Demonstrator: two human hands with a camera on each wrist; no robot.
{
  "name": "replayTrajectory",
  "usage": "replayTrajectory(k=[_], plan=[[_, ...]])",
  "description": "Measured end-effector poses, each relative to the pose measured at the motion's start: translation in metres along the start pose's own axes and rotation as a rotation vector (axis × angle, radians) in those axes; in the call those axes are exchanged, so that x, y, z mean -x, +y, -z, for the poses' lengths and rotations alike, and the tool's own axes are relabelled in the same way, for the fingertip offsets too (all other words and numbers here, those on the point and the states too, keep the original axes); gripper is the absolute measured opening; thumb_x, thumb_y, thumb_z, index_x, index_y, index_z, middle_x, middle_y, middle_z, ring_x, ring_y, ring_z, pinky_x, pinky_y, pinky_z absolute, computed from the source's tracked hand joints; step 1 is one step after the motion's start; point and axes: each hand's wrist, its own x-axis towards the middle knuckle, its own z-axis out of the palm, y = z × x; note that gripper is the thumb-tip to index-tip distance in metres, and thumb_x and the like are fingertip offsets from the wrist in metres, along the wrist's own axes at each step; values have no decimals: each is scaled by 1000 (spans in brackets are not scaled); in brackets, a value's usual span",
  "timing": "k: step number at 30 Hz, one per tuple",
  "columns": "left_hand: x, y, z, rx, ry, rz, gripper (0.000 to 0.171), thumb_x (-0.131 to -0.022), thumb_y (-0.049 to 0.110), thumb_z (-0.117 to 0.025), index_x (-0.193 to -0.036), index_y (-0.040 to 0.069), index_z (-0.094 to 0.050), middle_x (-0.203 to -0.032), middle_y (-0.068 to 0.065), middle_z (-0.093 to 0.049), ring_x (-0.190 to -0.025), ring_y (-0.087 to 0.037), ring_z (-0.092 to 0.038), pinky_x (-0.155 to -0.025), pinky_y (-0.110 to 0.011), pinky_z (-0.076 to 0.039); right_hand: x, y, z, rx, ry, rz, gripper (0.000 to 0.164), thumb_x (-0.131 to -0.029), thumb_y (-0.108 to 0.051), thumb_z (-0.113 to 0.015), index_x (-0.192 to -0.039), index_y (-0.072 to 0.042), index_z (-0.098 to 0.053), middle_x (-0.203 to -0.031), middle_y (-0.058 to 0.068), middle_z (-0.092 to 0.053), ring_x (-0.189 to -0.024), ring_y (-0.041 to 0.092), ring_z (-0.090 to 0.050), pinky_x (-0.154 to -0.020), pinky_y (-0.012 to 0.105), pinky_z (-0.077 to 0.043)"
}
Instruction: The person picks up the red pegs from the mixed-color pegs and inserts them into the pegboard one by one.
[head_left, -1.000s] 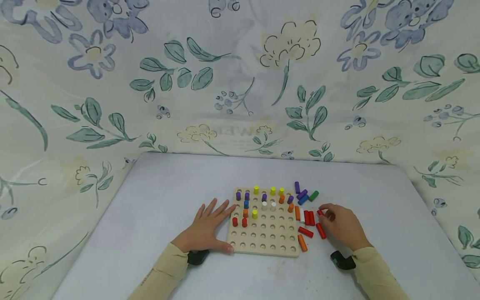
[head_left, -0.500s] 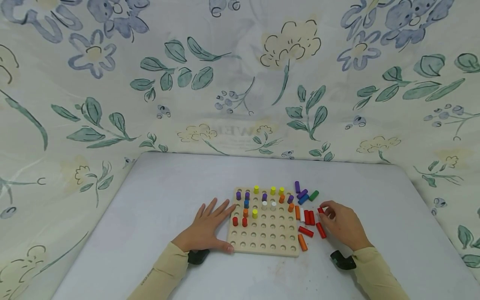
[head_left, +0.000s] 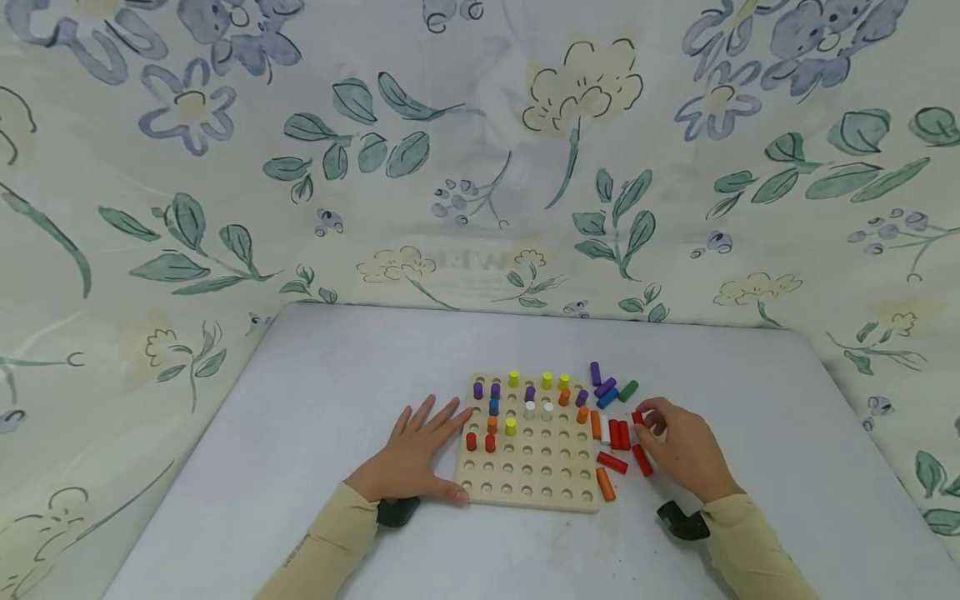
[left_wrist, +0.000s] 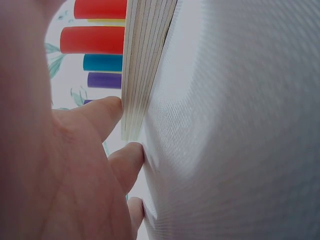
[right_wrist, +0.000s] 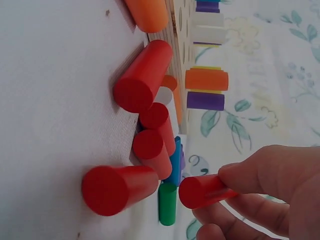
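A square wooden pegboard [head_left: 525, 479] lies on the table, with coloured pegs upright in some of its holes, mostly in the far rows and along the left. My left hand [head_left: 411, 457] is spread flat at the board's left side, a fingertip and the thumb touching its edge; the left wrist view shows the fingertip against the layered wood. Between thumb and fingers, my right hand [head_left: 682, 446] pinches a red peg [right_wrist: 205, 191], held above the table to the right of the board. Just below that hand lies another red peg [head_left: 642, 460].
Loose pegs lie along the board's right side: an orange peg [head_left: 606, 483], a white peg [head_left: 605, 430], a green peg [head_left: 628, 390], a blue peg [head_left: 607, 398], and several red and purple ones. Floral cloth [head_left: 480, 150] hangs behind the white table [head_left: 360, 350].
My right hand has shifted slightly away from me with the red peg, which has turned a little in the fingers. The left hand and the board stay in place.
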Motion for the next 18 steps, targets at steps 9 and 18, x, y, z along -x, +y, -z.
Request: replayTrajectory(k=[9, 18], plan=[[-1, 1, 0, -4, 0, 0, 118, -67, 70, -80, -161, 20, -28, -168, -9, -17, -153, -39, 3, -119, -64, 4, 2, -7, 0, -30, 8, 12, 34, -90, -16, -74, -119, -3, -63, -98, 9, -69, -84, 22, -60, -66, 31, -57], [-1, 0, 0, -8, 1, 2, 119, -67, 70, -80, -161, 20, -28, -168, -9, -17, -153, -40, 3, -119, -64, 4, 2, -14, -3, -32, 17, 37, 32, -91, -15, -73, -119, -3, -62, -96, 8, -69, -83, 21, -59, -63, 26, -53]])
